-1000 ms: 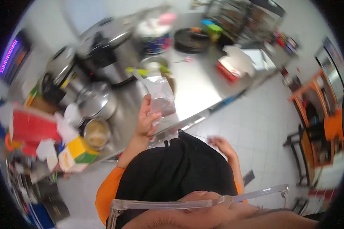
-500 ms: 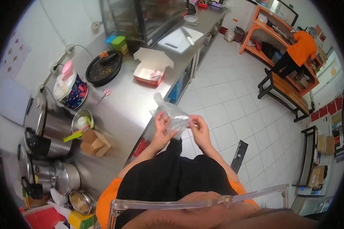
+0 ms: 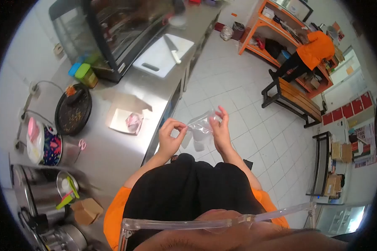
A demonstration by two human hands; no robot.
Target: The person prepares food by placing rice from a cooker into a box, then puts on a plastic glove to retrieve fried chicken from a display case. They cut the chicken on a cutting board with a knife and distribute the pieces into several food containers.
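A clear disposable plastic glove (image 3: 201, 127) hangs between my two hands, over the floor just past the counter edge. Thumb and fingertips of my left hand (image 3: 171, 134) pinch its left edge. At its other side, my right hand (image 3: 222, 130) has the plastic between thumb and fingers, with some fingertips raised. The glove's lower part dangles loose. Left of my left hand, an opened cardboard food box (image 3: 117, 121) stands on the steel counter (image 3: 109, 163), with a small pinkish wrapped packet (image 3: 134, 122) inside.
A white cutting board (image 3: 155, 62) with a knife (image 3: 172, 48) lies farther along the counter beside a glass display case (image 3: 125, 29). Pink scissors (image 3: 81, 146), a dark stone mortar (image 3: 73, 111) and a patterned pot (image 3: 52, 146) stand left. A person in orange (image 3: 316, 50) stands beyond a bench (image 3: 295, 98).
My view has swung so the counter things shift left and down. My hands have moved apart, stretching the glove between them; my right fingers have lifted and spread a little.
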